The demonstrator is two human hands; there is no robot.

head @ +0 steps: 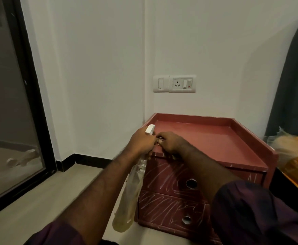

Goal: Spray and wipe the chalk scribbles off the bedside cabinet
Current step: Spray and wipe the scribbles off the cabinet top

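A reddish-brown bedside cabinet stands against the wall, with white chalk scribbles across its two drawer fronts. My left hand grips the neck of a clear spray bottle holding yellowish liquid, tilted with its white nozzle up near the cabinet's left front corner. My right hand has its fingers curled at the nozzle, touching the spray head. No cloth is in view.
A white wall socket and switch plate sits above the cabinet. A dark-framed glass door fills the left. Bedding with an orange cover lies at the right. Pale floor tiles stretch left of the cabinet.
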